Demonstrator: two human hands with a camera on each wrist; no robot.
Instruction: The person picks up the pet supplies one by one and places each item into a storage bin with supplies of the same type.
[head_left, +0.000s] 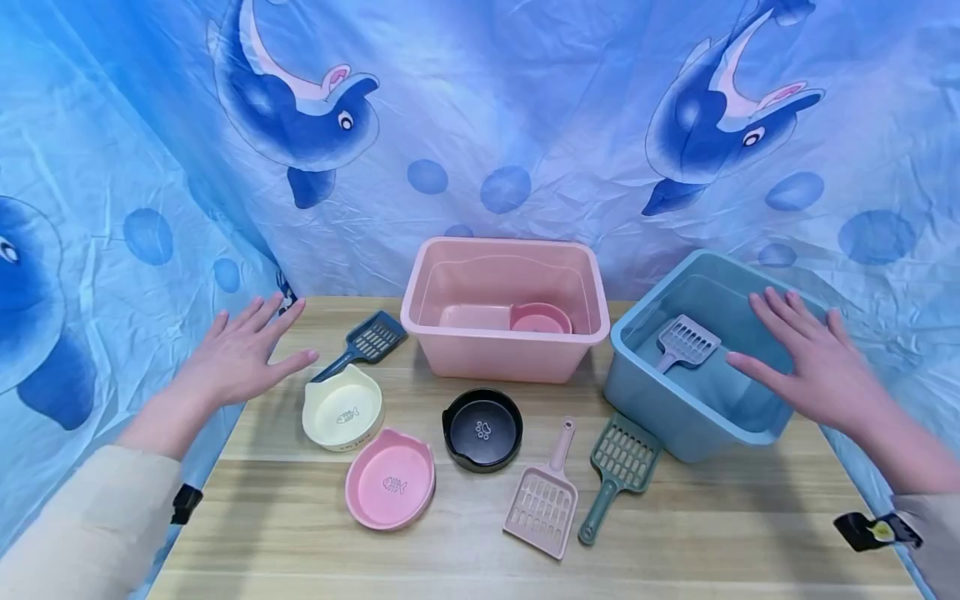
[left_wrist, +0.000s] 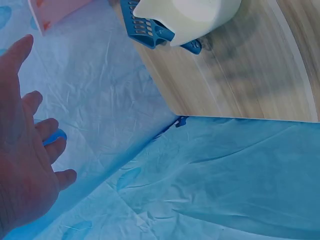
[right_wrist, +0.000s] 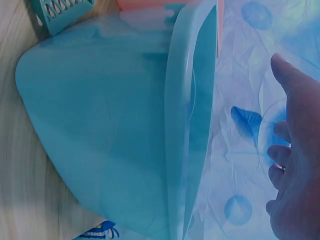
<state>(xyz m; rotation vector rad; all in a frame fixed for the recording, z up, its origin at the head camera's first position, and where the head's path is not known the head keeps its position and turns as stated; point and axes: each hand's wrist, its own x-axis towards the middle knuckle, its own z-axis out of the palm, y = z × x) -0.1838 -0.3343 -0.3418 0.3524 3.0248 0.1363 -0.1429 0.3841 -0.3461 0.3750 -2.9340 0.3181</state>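
My left hand (head_left: 243, 354) is held in the air with fingers spread, nearest the dark blue litter scoop (head_left: 367, 340) and the cream cat bowl (head_left: 343, 410). Over the right side of the blue litter box (head_left: 675, 412) hovers my right hand (head_left: 817, 358), its fingers spread too. Neither hand holds anything. A lilac litter scoop (head_left: 686, 340) lies inside the blue box. At the back stands a pink litter box (head_left: 506, 354) with a pink bowl (head_left: 551, 318) in it. In the right wrist view, the blue box (right_wrist: 100, 120) rises beside the hand.
In the middle of the wooden table (head_left: 300, 542) are a pink bowl (head_left: 392, 482) and a black bowl (head_left: 483, 429). A pale pink scoop (head_left: 543, 508) and a green scoop (head_left: 624, 458) lie before the blue box. A dolphin-print curtain (head_left: 510, 125) hangs behind and at both sides.
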